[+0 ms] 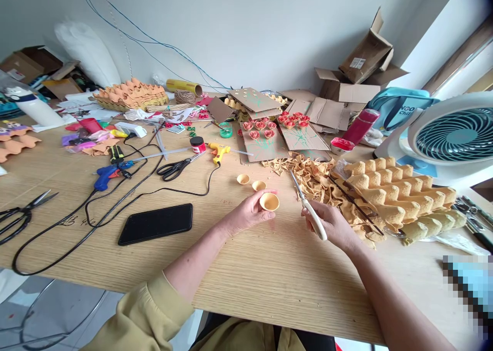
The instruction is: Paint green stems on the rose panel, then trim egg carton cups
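Observation:
Between the thumb and fingers of my left hand [248, 215] is a small tan egg-carton cup [269, 202], its round opening tilted up toward me. My right hand [331, 222] grips white-handled scissors [315, 221], whose blades point away toward the pile of trimmings. The blades are apart from the cup. Two more cut cups, one nearer [259, 186] and one farther [243, 179], sit on the table just beyond my left hand. Curled tan carton scraps [314, 181] lie heaped beyond and beside my right hand.
Stacked egg cartons [400, 191] and a fan [450, 135] stand at right. A black phone [156, 224], black scissors [179, 167], a yellow glue gun [219, 152] and a blue glue gun [110, 175] with trailing cords lie left. Cardboard sheets [265, 148] bearing red paper flowers stand behind.

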Available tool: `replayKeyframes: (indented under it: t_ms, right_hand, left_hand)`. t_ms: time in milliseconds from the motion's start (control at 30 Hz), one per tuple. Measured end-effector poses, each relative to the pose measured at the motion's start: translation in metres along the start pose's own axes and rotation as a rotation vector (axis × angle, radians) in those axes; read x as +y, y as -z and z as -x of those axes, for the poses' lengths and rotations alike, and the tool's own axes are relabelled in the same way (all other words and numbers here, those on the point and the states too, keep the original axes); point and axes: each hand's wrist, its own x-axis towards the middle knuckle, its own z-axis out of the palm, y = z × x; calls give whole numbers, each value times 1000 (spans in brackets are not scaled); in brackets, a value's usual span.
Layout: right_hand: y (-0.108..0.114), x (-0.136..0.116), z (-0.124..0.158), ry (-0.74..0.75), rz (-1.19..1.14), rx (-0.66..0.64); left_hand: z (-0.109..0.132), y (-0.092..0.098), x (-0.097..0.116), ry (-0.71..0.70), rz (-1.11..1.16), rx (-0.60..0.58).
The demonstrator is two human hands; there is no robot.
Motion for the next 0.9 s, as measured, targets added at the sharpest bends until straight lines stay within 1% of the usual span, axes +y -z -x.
replayKeyframes:
  t_ms: [67, 200, 433, 533, 700, 900]
  right_hand:
    - [-2, -2, 1, -26, -63, -27]
    - [-3, -5, 2, -18, -179, -70]
    - [-3, 2, 1, -34, -222, -71]
    - [-3, 1, 1, -31, -233, -70]
    - [-5, -2, 1, -41, -267, -73]
    - [-6, -3, 2, -31, -279, -71]
  left_hand:
    - [-2, -1, -4, -25, -55, 23]
    - [-6, -1, -10, -67, -123, 85]
    - [-5, 0, -8, -35, -135, 114]
    - [-5, 1, -7, -45, -148, 105]
    - [-3, 1, -8, -72, -173, 56]
    - [-2, 0, -3, -40, -122, 20]
